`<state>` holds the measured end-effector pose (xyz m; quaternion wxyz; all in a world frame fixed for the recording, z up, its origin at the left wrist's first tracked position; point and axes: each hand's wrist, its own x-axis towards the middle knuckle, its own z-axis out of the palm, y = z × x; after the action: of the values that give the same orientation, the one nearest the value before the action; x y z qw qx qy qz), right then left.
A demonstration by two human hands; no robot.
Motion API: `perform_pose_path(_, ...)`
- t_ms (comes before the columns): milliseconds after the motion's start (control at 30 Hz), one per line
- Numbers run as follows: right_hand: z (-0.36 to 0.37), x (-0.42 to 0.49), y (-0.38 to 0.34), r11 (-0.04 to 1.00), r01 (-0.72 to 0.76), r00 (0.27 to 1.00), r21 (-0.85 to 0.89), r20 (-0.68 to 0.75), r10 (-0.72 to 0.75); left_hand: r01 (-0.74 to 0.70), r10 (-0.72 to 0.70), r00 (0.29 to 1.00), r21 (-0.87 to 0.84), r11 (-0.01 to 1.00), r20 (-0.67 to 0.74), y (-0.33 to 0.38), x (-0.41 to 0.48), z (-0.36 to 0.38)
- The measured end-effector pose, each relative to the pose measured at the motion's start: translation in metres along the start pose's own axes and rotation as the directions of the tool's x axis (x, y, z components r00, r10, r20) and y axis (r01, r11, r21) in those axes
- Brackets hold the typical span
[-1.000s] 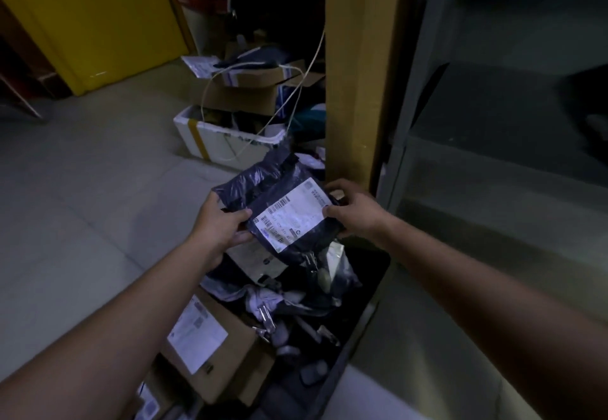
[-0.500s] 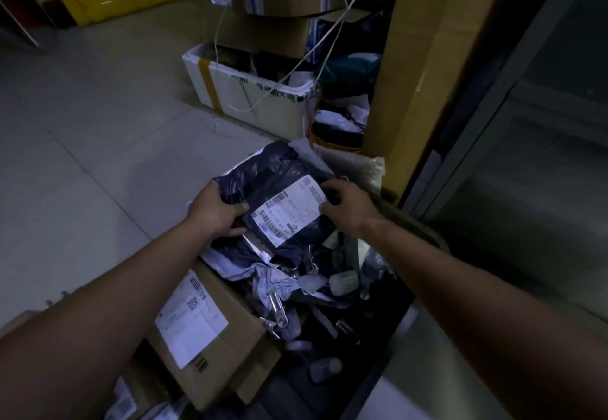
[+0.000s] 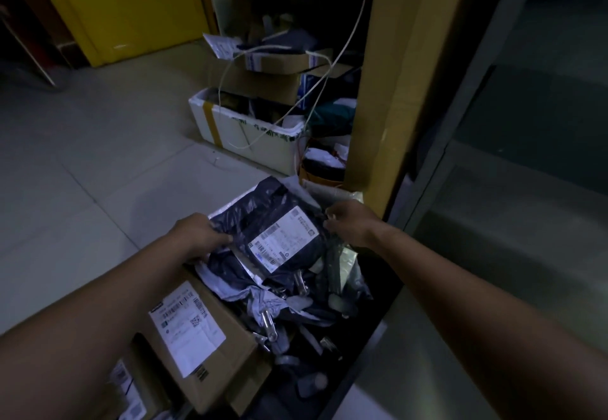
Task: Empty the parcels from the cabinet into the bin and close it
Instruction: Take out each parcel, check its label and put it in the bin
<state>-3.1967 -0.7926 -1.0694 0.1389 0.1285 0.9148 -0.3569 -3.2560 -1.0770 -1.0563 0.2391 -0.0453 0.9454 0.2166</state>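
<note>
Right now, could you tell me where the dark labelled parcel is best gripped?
By its opposite side edges, from left and right, as the left hand and right hand grip it: the dark parcel is a flat, floppy bag lying label-up.

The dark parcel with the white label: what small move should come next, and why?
Probably release it. The left hand and the right hand grip the dark parcel by its side edges, low over the pile of parcels, so letting go should drop it there.
</note>
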Motion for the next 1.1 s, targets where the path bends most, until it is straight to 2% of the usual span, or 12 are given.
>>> perform_pose_path(133,-0.043,-0.047,-0.013,1.0,-0.002,1.0,0.009,0.008,0.002,-0.044,0.042,0.999,0.096,0.994,0.017,0.022,-0.035,-0.019)
perform_pose_path(333,-0.115,-0.139,-0.01,1.0,0.004,1.0,-0.023,0.02,-0.004,-0.291,0.265,0.956,0.286,0.913,0.125,0.096,-0.111,-0.028)
perform_pose_path(600,-0.224,-0.287,0.048,0.976,-0.194,0.974,-0.104,-0.143,0.178,-0.542,0.502,0.841,0.321,0.777,0.204,0.225,-0.208,-0.007)
perform_pose_path(733,-0.276,-0.357,0.088,0.96,-0.264,0.94,-0.089,-0.245,0.236,-0.635,0.598,0.769,0.369,0.679,0.224,0.295,-0.253,0.015)
perform_pose_path(900,-0.329,-0.43,0.14,0.929,-0.367,0.862,-0.044,-0.392,0.322,-0.729,0.673,0.68,0.368,0.577,0.293,0.383,-0.313,0.053)
perform_pose_path(1100,-0.37,-0.474,0.208,0.893,-0.445,0.751,0.062,-0.518,0.41,-0.807,0.743,0.588,0.299,0.51,0.321,0.469,-0.361,0.098)
